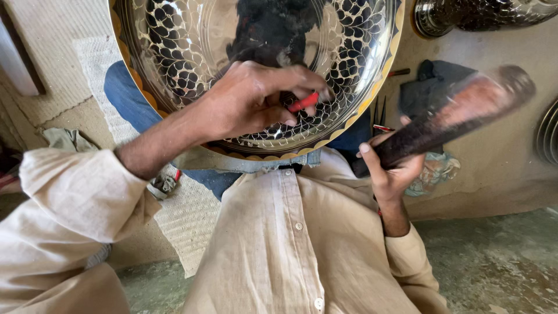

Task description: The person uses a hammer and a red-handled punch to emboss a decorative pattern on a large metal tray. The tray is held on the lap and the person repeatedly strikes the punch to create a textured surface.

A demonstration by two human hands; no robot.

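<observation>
A large shiny metal tray with an engraved leaf pattern and a scalloped golden rim rests tilted on my lap. My left hand lies on its lower part, fingers pinched around a thin red-handled chisel whose tip touches the pattern. My right hand grips the handle of a dark wooden mallet, raised to the right of the tray and blurred by motion.
Dark cloth and small thin tools lie on the floor to the right. Another metal vessel stands at the top right, and a ribbed metal edge shows at the far right. A woven mat lies under my legs.
</observation>
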